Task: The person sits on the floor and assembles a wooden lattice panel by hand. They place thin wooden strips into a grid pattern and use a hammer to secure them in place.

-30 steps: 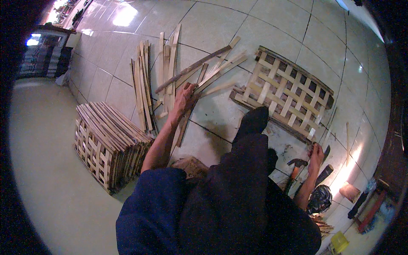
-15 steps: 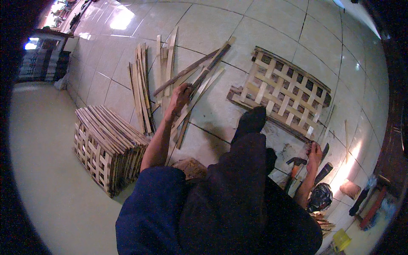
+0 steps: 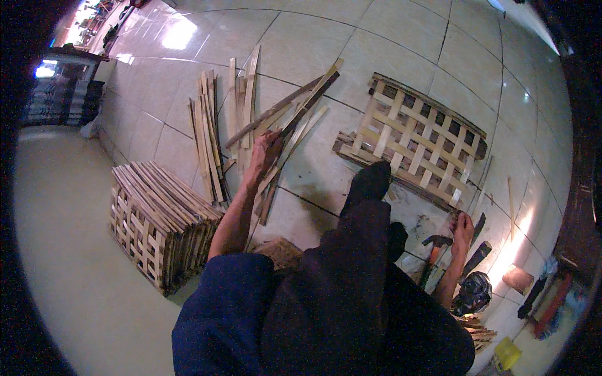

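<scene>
My left hand (image 3: 268, 149) is closed around the near part of a dark-edged bamboo strip (image 3: 312, 95), in a loose pile of pale and brown strips on the floor. More thin pale strips (image 3: 208, 128) lie in a bundle left of it. A woven bamboo lattice panel (image 3: 421, 139) lies flat at the right, and my dark-clad foot (image 3: 370, 182) is at its near edge. By the panel's near right corner is my right hand (image 3: 463, 228), its fingers pinched together; what they hold, if anything, is too small to make out.
A stack of woven panels (image 3: 164, 219) stands at the left. Near my right forearm lie a hammer (image 3: 434, 244), a dark-handled knife (image 3: 480, 254) and a black plastic bag (image 3: 474, 293). A brown block (image 3: 518, 279) and a yellow container (image 3: 506, 354) are farther right. A wooden block (image 3: 276, 252) sits between my legs.
The view has shifted slightly, so the floor things appear a little lower. My left hand has drawn slightly nearer along the strips. My right hand stays by the panel's corner.
</scene>
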A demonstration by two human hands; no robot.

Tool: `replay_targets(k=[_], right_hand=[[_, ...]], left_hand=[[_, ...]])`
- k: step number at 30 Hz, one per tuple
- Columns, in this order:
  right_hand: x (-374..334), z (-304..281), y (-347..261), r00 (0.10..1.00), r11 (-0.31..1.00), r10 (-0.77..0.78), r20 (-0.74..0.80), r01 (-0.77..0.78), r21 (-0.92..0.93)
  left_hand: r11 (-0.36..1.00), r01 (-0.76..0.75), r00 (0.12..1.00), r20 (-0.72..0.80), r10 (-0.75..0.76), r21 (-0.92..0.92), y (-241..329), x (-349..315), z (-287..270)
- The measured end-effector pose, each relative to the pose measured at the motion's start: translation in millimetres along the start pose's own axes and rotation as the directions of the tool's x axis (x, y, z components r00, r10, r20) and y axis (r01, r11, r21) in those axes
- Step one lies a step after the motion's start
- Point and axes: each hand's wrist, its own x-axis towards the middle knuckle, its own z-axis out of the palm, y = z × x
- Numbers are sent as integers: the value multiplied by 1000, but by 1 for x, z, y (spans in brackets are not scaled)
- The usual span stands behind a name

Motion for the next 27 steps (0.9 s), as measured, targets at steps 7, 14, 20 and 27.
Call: replay_targets(k=[7, 14, 20, 27], right_hand=[[0, 0, 1, 1000, 1000, 3, -5, -3, 30], [-4, -4, 2, 999, 1000, -15, -30, 15, -6], [-8, -9, 6, 997, 993, -70, 24, 72, -94], [16, 6, -27, 922, 905, -353, -157, 293, -309]], left_hand=[[828, -88, 956, -187, 226, 554, -12, 23, -3], [511, -32, 994, -24, 102, 859, 5, 44, -26], [788, -54, 946, -223, 238, 613, -4, 50, -36], [879, -318, 941, 234, 246, 355, 70, 45, 43]])
